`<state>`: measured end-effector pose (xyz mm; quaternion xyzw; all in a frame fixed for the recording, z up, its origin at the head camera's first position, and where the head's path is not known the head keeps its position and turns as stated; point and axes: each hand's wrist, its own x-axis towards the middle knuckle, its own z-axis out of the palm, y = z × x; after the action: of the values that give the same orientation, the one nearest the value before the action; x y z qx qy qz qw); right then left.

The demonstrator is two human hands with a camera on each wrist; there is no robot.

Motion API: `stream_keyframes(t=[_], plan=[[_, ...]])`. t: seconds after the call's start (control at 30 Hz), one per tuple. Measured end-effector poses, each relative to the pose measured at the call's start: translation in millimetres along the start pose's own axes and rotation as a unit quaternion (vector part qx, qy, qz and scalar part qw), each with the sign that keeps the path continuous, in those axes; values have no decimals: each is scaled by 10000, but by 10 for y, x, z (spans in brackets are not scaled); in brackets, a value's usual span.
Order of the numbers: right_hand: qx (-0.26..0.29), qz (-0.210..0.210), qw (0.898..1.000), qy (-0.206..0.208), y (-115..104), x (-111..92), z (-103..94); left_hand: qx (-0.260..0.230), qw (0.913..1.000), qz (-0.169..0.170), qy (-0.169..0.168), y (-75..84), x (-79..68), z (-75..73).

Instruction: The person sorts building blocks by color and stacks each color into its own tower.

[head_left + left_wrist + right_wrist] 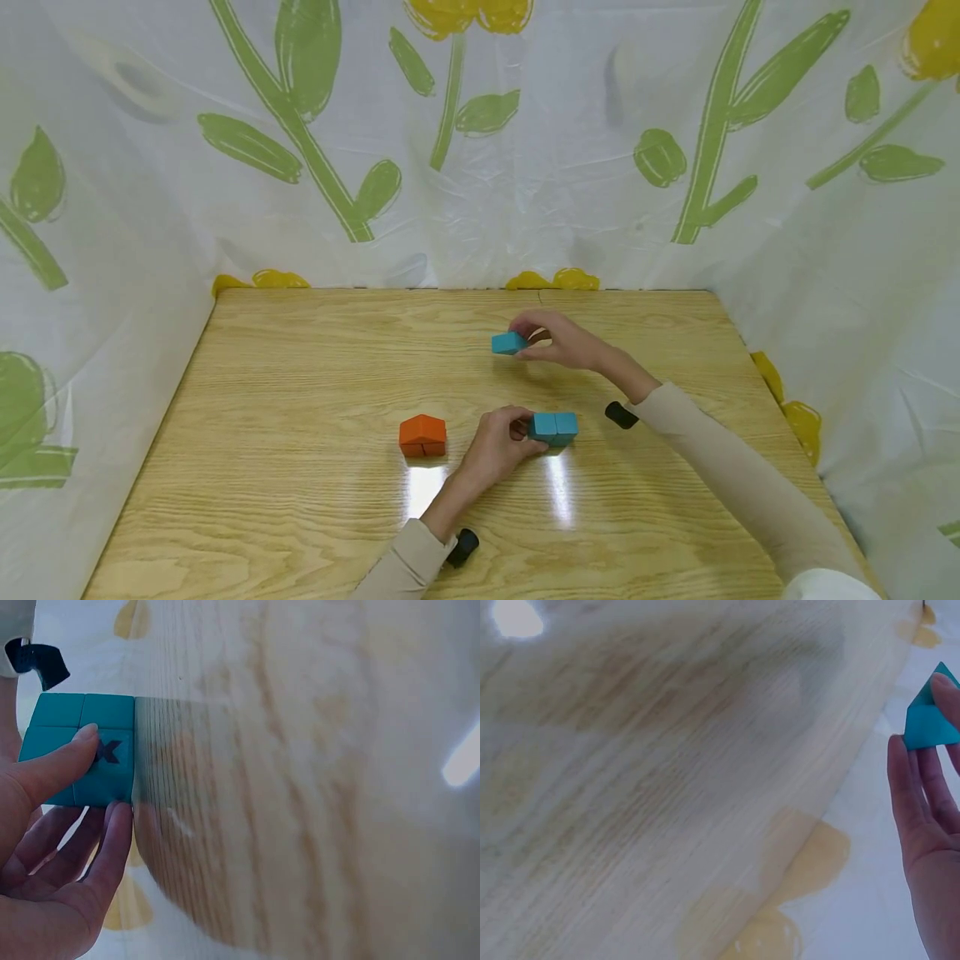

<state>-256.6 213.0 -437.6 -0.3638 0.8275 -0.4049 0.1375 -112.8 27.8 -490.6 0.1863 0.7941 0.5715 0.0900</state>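
Observation:
My left hand (495, 446) grips a group of blue cubes (553, 427) standing together on the wooden table. In the left wrist view, its thumb lies across the front of the cubes (105, 769), where one face bears a dark X-like mark, and the fingers curl beneath. Farther back, my right hand (558, 340) pinches a blue triangular block (508, 343) between thumb and fingers, apparently held above the tabletop. The right wrist view shows this block's (930, 724) pointed upper end, partly covered by the thumb.
An orange group of blocks (422, 433) with a peaked top stands on the table left of my left hand. White cloth (525, 208) with flowers and leaves encloses the table's (300, 358) back and sides. Black wrist pieces (463, 548) stick out near the sleeves.

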Motion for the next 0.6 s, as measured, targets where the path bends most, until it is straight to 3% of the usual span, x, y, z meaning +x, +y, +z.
stream_keyframes(t=[0.6], plan=[[230, -25, 9983, 532, -76, -446, 1, -41, 9999, 101, -13, 7, -4, -6]])
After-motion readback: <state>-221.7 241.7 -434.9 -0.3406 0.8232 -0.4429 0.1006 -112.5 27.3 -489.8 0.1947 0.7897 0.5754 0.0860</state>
